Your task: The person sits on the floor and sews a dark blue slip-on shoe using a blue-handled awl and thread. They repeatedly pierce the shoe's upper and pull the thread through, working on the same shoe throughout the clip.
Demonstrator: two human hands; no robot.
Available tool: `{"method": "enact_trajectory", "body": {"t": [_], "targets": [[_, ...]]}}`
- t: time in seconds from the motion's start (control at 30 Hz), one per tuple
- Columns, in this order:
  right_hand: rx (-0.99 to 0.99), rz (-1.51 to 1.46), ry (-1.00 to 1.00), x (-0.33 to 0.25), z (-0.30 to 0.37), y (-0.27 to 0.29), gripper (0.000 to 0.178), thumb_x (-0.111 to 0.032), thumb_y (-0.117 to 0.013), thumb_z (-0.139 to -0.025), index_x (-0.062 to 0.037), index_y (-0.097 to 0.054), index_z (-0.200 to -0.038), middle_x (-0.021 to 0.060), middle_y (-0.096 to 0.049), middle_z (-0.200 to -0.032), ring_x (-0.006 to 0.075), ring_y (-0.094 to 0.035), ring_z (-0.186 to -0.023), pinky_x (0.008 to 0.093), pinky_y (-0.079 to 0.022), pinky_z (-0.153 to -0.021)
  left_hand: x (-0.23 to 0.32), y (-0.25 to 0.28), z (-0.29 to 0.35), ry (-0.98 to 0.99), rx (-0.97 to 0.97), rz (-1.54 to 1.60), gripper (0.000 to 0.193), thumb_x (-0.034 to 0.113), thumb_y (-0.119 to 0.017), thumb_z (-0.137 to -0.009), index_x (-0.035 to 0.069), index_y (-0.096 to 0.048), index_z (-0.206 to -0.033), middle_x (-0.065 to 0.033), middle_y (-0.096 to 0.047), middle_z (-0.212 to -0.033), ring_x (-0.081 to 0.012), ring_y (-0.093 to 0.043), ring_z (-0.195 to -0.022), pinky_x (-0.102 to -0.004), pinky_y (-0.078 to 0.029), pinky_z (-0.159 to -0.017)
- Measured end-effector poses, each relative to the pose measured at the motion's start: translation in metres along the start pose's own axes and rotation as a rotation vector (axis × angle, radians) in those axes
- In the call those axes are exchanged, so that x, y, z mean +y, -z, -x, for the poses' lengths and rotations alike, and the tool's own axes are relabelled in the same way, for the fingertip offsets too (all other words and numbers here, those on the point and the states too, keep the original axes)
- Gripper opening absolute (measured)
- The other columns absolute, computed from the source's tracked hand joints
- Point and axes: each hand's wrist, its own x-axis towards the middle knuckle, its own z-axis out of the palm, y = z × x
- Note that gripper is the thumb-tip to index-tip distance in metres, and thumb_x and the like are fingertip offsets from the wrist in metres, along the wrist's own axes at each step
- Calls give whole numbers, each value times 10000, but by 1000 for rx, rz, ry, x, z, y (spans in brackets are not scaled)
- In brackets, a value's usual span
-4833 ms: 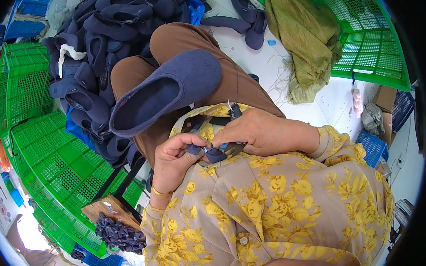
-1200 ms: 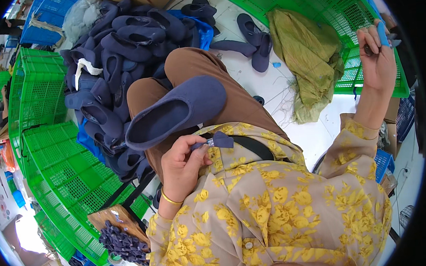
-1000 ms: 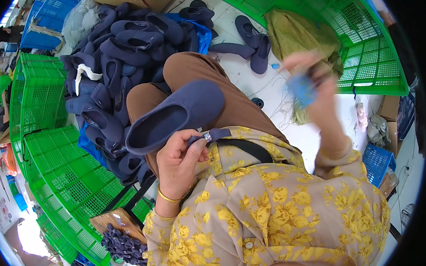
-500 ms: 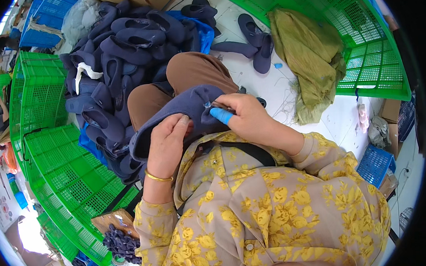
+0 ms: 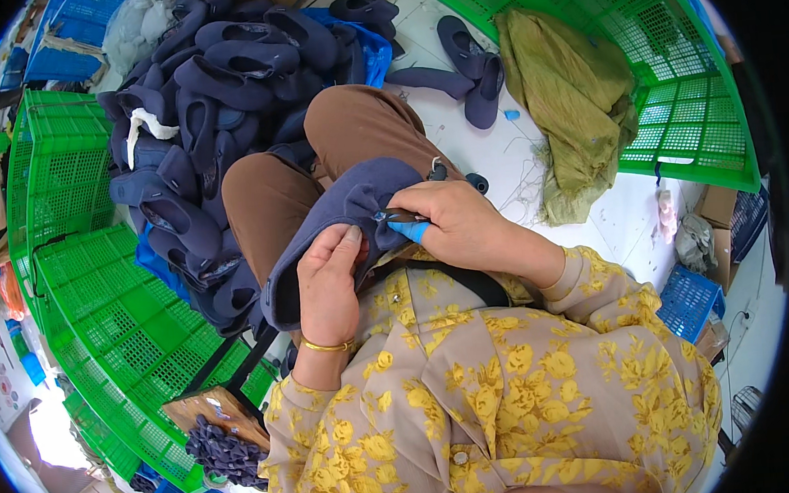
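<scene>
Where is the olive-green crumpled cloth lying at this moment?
In the head view, the olive-green crumpled cloth lies upper right on the pale floor, its far side against the green plastic crate, right of two loose dark blue slippers.

Navy felt slipper (image 5: 339,218), brown trousers (image 5: 269,195), yellow-flowered beige blouse (image 5: 503,393), green crates (image 5: 100,301), olive cloth (image 5: 575,100).

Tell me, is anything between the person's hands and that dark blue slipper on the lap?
Nothing visible. The left hand grips the slipper directly at its edge, and the right hand presses a small blue-handled tool against the fabric. Both hands touch it; only the tool lies between the right fingers and the cloth.
</scene>
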Motion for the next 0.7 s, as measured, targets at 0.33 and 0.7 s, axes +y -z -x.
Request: {"method": "enact_trajectory", "body": {"t": [0.33,0.7], "targets": [[67,102,-40,-3,0,-7,88,-108,-563,-759,-33,-604,-782,168,-633,-770,394,-605,-749,497,-456,-650,3,-9,1,-22,14,8,108,106,-631,-936,5,-668,-936,28,-614,-825,-38,-506,-737,-189,-402,-687],[83,89,-77,-7,3,-17,89,-118,-602,-760,-32,-581,-753,151,-628,-757,367,-615,-746,479,-463,-646,8,-28,-3,-31,172,-131,166,124,-711,-879,24,-617,-785,45,-555,-729,-13,-431,-635,-185,-324,-535]]}}
